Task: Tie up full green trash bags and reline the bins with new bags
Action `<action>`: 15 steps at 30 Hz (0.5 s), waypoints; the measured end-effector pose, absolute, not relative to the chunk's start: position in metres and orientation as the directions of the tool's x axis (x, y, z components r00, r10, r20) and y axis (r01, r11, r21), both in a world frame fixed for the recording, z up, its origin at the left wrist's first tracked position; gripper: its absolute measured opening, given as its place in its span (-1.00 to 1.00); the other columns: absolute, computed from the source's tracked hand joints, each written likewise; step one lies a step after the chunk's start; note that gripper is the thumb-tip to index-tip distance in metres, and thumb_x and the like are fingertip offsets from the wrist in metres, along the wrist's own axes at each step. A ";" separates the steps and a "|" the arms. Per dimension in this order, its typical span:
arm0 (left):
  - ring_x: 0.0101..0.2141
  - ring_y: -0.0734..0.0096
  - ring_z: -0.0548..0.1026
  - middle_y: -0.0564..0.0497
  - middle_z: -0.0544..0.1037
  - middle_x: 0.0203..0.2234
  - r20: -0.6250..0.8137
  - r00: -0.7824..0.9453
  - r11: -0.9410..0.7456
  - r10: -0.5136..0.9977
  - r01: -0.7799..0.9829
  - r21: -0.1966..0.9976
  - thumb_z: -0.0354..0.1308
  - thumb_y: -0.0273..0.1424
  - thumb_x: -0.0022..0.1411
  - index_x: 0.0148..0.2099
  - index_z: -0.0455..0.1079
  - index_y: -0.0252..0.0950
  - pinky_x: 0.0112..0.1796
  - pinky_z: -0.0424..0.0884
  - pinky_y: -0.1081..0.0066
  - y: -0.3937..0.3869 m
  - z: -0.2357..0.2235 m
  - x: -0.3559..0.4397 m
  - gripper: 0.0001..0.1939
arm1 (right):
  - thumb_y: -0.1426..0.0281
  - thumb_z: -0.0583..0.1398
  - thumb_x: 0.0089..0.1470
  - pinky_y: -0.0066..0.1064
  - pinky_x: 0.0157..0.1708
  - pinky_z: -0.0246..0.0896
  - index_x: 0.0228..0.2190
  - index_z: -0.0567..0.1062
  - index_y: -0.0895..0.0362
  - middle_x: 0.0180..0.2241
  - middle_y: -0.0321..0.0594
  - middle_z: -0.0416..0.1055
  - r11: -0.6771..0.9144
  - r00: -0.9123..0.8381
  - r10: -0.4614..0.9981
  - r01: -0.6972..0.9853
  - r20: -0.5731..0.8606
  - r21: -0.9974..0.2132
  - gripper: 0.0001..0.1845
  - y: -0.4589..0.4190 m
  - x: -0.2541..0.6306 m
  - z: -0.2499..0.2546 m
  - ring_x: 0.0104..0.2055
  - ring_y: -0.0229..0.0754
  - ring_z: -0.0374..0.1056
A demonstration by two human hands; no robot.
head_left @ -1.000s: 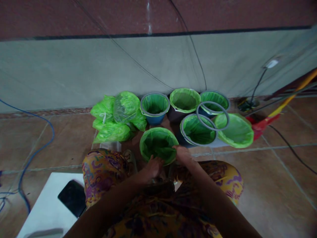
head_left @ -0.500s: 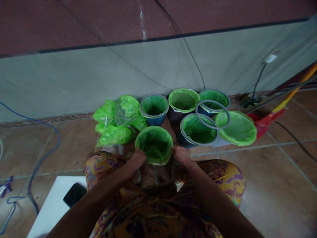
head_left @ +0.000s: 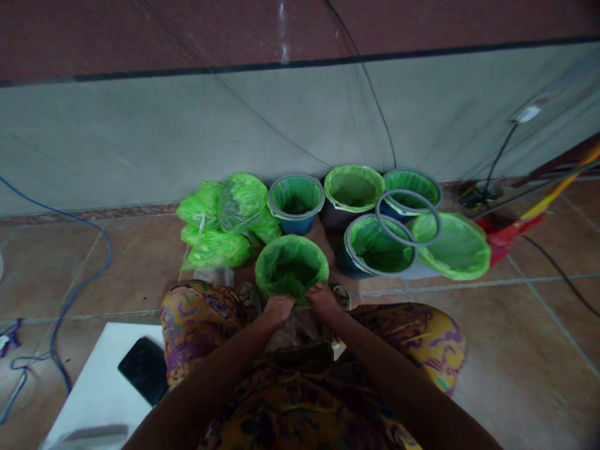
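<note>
Between my knees stands a bin lined with a green bin bag (head_left: 287,255), its mouth facing up and the liner folded over the rim. My left hand (head_left: 280,310) is closed on the liner at the near edge. A short way to its right, my right hand (head_left: 322,300) pinches the same near edge. The fingertips are partly hidden against the bag, and little of the bin's own wall shows. Just beyond stand a blue lined bin (head_left: 299,226) and a dark lined bin (head_left: 335,217).
Filled green bags (head_left: 242,203) lie against the wall at left. A loose grey ring (head_left: 438,224) rests across lined bins on the right, near a red item (head_left: 504,240). A phone (head_left: 144,370) lies on a white board (head_left: 100,387); a blue cable (head_left: 111,253) crosses the floor.
Both hands have slid from the left and right sides of the bin's rim round to its near edge, coming close together. The view has shifted slightly.
</note>
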State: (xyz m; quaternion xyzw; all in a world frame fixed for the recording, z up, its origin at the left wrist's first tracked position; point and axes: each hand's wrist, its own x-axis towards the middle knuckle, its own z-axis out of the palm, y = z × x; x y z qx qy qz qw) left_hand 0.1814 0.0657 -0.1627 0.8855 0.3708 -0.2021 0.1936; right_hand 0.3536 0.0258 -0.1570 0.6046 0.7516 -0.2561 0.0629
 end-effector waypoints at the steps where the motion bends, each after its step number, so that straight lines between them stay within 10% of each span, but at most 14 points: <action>1: -0.16 0.20 0.56 -0.17 0.61 -0.20 -0.507 0.642 -0.653 0.575 0.734 0.189 -0.02 -0.52 0.29 -0.11 0.48 -0.33 -0.15 0.45 0.28 0.066 -0.165 0.179 -0.74 | 0.51 0.08 0.17 -0.26 0.08 0.08 -0.18 0.58 0.19 -0.13 -0.04 0.52 0.152 -0.265 0.877 0.944 -0.400 -0.293 -0.71 0.027 0.354 -0.160 0.06 -0.04 0.28; 15: -0.14 0.16 0.52 -0.21 0.58 -0.22 -0.489 0.653 -0.671 0.578 0.722 0.170 0.04 -0.51 0.26 -0.11 0.46 -0.36 -0.12 0.40 0.23 0.064 -0.178 0.171 -0.79 | 0.54 0.02 0.23 -0.14 0.37 -0.39 -0.23 0.61 0.25 -0.17 0.01 0.53 0.210 -0.252 0.912 0.965 -0.323 -0.160 -0.66 0.032 0.363 -0.190 0.07 -0.02 0.31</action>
